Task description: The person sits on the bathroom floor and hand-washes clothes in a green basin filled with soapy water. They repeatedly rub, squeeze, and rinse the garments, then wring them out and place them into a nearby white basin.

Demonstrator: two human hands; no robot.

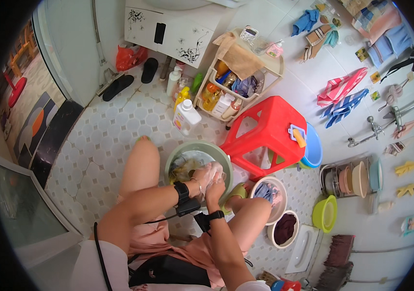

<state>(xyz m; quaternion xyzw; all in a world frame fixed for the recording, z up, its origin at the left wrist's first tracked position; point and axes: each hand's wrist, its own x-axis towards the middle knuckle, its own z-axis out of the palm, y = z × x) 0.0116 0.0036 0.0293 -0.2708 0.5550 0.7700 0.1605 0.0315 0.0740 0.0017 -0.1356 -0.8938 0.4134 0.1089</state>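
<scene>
A grey-green basin (170, 154) of cloudy, sudsy water stands on the floor between my knees. My left hand (202, 175) and my right hand (215, 188) are pressed together over its right side. Both are closed on a whitish, soapy cloth (215, 169), mostly covered by fingers and foam. Lying in the water left of my hands is a yellowish cloth (184, 169).
A red plastic stool (275, 121) stands right of the basin, beside a blue basin (313, 148). Two pale tubs of clothes (284, 229) sit by my right foot. A white detergent bottle (186, 118) and a shelf cart (246, 72) are ahead.
</scene>
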